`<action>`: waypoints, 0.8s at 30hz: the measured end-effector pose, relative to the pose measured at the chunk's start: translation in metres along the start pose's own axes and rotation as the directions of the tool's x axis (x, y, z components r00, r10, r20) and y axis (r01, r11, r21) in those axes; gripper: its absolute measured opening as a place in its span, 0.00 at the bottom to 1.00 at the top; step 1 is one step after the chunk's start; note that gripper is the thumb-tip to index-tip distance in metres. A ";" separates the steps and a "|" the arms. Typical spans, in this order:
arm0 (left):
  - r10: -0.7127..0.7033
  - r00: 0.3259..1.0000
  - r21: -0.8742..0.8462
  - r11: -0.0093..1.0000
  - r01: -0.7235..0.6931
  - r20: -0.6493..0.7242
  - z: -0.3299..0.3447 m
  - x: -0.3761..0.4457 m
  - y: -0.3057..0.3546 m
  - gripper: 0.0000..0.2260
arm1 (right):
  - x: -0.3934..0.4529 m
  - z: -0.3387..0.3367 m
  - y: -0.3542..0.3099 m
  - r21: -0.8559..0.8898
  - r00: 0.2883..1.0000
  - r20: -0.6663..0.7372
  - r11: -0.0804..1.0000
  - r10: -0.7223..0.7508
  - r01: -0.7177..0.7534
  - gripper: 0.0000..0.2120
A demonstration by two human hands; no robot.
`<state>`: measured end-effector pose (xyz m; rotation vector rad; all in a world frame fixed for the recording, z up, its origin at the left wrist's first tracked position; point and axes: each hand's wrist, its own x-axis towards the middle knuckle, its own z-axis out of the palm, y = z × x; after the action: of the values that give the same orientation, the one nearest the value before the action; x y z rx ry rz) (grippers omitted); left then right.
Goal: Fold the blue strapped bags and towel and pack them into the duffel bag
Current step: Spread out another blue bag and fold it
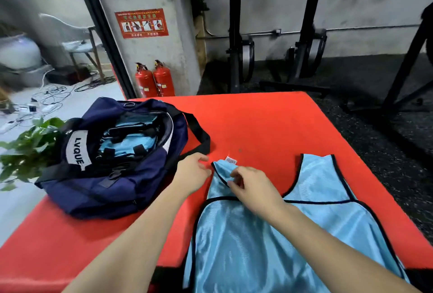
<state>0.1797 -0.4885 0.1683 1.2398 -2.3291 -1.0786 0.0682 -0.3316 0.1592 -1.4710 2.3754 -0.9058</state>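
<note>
A light blue mesh piece with black trim and two straps (246, 234) lies flat on the red mat (269, 124), hanging over the near edge. My right hand (251, 189) pinches the black trim of its left strap, near a small white label (231, 159). My left hand (193, 174) hovers just left of that strap's tip, fingers loosely bent, holding nothing. The navy duffel bag (112, 159) sits unzipped at the left of the mat, with folded light blue pieces (131, 133) inside. Its black shoulder strap (199, 135) loops out toward my left hand.
A green leafy plant (25, 149) stands left of the duffel, off the mat. Two red fire extinguishers (154, 79) stand by a concrete pillar behind. Black exercise machines (239, 46) line the back wall on dark rubber floor. Cables litter the pale floor (46, 98) at far left.
</note>
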 end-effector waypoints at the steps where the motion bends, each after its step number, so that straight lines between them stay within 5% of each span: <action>1: -0.012 1.000 -0.031 0.999 0.012 0.010 0.001 0.003 -0.002 0.14 | 0.004 0.003 -0.003 -0.030 1.000 0.018 1.000 0.002 -0.002 0.12; 7: 0.078 0.994 -0.080 0.994 -0.072 0.079 0.010 0.022 -0.006 0.11 | 0.029 0.024 -0.009 -0.166 0.995 0.038 0.983 0.088 -0.080 0.13; 12: 0.186 0.975 -0.103 0.979 -0.174 0.124 0.007 0.039 -0.006 0.05 | 0.050 0.015 0.000 0.273 0.974 0.043 0.936 0.221 -0.224 0.05; 18: 0.032 0.953 -0.355 0.931 0.081 0.302 -0.001 0.048 0.014 0.04 | 0.052 0.003 0.001 0.594 0.927 0.163 0.716 0.338 -0.366 0.09; 24: 0.012 0.970 -0.620 0.771 0.145 0.241 0.003 0.038 0.021 0.07 | 0.047 -0.003 -0.013 0.800 0.892 0.301 0.419 0.337 -0.429 0.07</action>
<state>0.1430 -0.5100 0.1782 0.9594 -1.7888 -1.9200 0.0535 -0.3755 0.1757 -0.4983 1.5810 -1.5032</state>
